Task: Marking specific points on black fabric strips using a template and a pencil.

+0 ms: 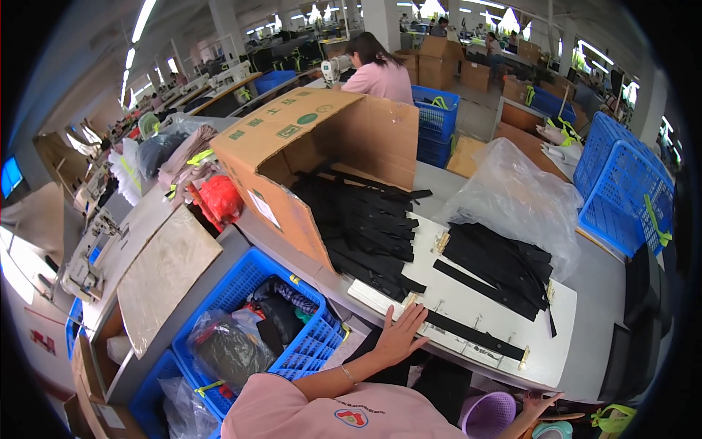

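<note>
My left hand (401, 334) lies with fingers stretched out at the left end of a black fabric strip (475, 335). That strip runs along the front of a white board (446, 300), between small tan blocks. Low at the front edge, my right hand (538, 402) has its fingers extended, with no item visible in it. Behind the first strip another black strip (479, 287) lies slantwise. Farther back on the board is a stack of black strips (497, 256). More black strips (358, 227) spill out of a cardboard box (292, 139) lying on its side.
A crumpled clear plastic bag (515, 190) rests behind the stack. Blue crates (629, 190) stand at the right. At the left, a blue basket (252, 267) holds bagged cloth. Below the board sits a purple bin (488, 415). A person in pink (384, 77) sits beyond the box.
</note>
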A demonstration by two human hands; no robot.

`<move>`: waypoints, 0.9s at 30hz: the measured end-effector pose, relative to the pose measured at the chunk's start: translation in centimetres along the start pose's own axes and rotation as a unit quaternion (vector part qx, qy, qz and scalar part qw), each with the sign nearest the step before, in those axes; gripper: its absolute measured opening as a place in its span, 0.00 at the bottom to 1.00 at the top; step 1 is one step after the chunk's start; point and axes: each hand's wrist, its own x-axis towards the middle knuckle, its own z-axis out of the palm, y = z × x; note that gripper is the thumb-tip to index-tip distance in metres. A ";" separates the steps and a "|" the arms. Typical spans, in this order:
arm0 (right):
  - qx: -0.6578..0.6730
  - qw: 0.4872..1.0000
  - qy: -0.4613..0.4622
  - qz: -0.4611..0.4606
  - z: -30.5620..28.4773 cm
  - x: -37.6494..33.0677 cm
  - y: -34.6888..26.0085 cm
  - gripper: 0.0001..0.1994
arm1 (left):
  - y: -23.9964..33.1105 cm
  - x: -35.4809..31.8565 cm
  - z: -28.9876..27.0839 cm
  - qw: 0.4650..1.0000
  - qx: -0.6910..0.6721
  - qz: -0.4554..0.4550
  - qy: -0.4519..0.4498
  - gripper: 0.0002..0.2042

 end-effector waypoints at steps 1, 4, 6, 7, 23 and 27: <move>0.006 1.000 -0.010 0.002 0.7 -0.6 0.3 0.63 | -0.1 -0.1 -0.1 1.000 0.004 -0.006 -0.002 0.34; 0.007 1.000 0.004 -0.001 0.5 -0.8 -0.7 0.67 | 0.2 0.2 -0.3 1.000 -0.001 -0.002 -0.010 0.35; 0.005 1.000 -0.012 0.000 -0.5 -0.2 -0.9 0.70 | 0.3 0.5 -0.4 1.000 -0.008 0.002 -0.015 0.35; 0.010 1.000 -0.013 0.000 0.0 -0.3 -0.5 0.70 | 0.1 0.3 -0.4 1.000 -0.004 0.002 -0.012 0.35; -0.020 0.994 -0.091 0.063 0.1 -2.6 -1.2 0.63 | -0.1 0.1 -0.1 1.000 -0.006 0.003 -0.014 0.36; -0.038 0.990 -0.116 0.076 -1.6 -2.0 -1.8 0.64 | 0.0 0.3 0.0 1.000 -0.004 0.006 -0.016 0.36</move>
